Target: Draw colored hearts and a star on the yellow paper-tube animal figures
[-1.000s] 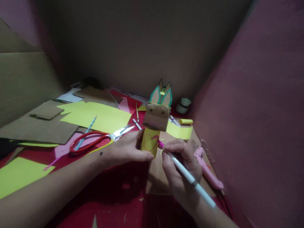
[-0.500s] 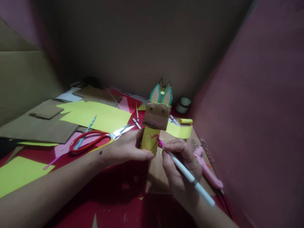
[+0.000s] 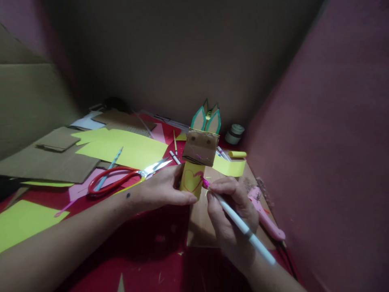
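Observation:
A cardboard figure (image 3: 200, 147) stands upright, with a brown box head, two dark eye dots and green-edged pointed ears. Its yellow body (image 3: 192, 184) bears a heart outline in reddish pink, thicker at the upper right. My left hand (image 3: 170, 188) grips that body from the left, thumb across its lower front. In my right hand (image 3: 232, 211) is a marker (image 3: 238, 223) with a white barrel and a pink tip. The tip touches or nearly touches the heart's right edge. Beneath the figure lies a brown board (image 3: 202, 235).
Red-handled scissors (image 3: 114, 178) and a blue pencil (image 3: 111, 166) lie left, near yellow paper (image 3: 127, 148) and cardboard (image 3: 54, 162). A pink glue gun (image 3: 267, 219) rests right, beside the wall. Behind stands a small jar (image 3: 234, 134); a yellow paper roll (image 3: 237, 154) is nearer.
Almost nothing differs. My left hand keeps its grip on the figure, and the marker tip remains at the heart's right side. The view has shifted very slightly.

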The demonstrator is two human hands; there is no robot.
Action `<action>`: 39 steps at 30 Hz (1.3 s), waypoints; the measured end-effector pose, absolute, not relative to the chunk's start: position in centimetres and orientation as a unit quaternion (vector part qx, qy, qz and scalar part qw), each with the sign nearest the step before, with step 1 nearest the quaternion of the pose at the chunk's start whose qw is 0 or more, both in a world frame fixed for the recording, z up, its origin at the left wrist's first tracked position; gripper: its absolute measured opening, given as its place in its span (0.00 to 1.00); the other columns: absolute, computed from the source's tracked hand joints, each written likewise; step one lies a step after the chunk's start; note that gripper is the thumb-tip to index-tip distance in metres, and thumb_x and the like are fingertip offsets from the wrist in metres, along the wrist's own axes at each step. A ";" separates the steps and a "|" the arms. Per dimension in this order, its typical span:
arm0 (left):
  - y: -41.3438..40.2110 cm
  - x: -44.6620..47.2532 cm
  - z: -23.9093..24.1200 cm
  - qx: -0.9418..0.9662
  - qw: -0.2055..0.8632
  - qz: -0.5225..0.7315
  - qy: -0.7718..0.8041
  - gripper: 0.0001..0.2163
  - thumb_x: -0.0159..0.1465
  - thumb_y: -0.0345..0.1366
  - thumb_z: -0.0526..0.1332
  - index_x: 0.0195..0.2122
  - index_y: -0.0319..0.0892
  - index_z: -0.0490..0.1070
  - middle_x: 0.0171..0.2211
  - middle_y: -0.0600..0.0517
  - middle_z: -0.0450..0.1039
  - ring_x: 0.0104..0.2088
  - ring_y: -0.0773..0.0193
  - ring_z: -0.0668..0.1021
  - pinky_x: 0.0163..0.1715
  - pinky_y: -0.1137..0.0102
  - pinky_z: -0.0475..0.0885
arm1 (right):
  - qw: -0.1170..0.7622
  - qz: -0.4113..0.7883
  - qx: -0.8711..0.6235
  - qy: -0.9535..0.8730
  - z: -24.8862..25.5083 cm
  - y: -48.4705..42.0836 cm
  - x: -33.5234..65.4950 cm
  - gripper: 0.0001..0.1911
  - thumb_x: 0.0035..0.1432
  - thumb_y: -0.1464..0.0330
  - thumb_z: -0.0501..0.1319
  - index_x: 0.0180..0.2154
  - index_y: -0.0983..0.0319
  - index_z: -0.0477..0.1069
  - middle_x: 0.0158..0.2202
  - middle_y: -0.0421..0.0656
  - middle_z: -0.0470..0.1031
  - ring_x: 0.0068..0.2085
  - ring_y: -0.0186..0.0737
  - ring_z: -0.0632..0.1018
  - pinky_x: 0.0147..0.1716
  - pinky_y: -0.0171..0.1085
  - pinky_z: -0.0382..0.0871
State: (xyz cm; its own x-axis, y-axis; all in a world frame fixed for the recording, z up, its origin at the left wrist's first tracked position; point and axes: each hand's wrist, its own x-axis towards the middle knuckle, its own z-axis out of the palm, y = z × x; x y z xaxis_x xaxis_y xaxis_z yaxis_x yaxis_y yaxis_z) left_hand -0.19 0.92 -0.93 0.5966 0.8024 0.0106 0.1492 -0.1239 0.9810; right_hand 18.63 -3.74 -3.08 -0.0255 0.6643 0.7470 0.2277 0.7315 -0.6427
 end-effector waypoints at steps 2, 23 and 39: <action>0.9 -0.2 -1.0 0.690 0.566 0.289 0.347 0.23 0.60 0.35 0.70 0.56 0.41 0.69 0.49 0.48 0.78 0.52 0.49 0.78 0.51 0.59 0.74 | 0.620 0.178 -0.318 -0.695 -3.2 -3.7 18.7 0.13 0.61 0.80 0.60 0.41 0.56 0.72 0.35 0.36 0.73 0.38 0.31 0.78 0.38 0.30 0.73; 1.0 -0.1 -0.8 0.691 0.565 0.301 0.336 0.20 0.59 0.37 0.70 0.52 0.40 0.70 0.47 0.46 0.77 0.49 0.49 0.78 0.49 0.58 0.74 | 0.612 0.208 -0.296 -0.703 -3.4 -3.8 18.8 0.14 0.62 0.79 0.61 0.44 0.55 0.72 0.39 0.39 0.75 0.41 0.35 0.77 0.40 0.35 0.73; 1.1 -0.3 -1.1 0.694 0.563 0.312 0.322 0.23 0.59 0.39 0.71 0.53 0.39 0.71 0.48 0.46 0.79 0.49 0.49 0.79 0.47 0.61 0.74 | 0.621 0.167 -0.330 -0.690 -3.2 -3.8 18.5 0.11 0.61 0.78 0.60 0.40 0.57 0.71 0.34 0.39 0.73 0.36 0.36 0.78 0.32 0.36 0.71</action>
State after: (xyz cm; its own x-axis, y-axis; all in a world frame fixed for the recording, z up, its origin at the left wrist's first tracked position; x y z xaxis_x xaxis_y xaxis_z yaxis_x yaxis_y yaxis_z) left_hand -0.31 1.09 -1.06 0.5975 0.7987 0.0711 0.0959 -0.1592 0.9826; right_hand 18.55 -3.83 -3.16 -0.0093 0.6638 0.7479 0.2487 0.7259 -0.6412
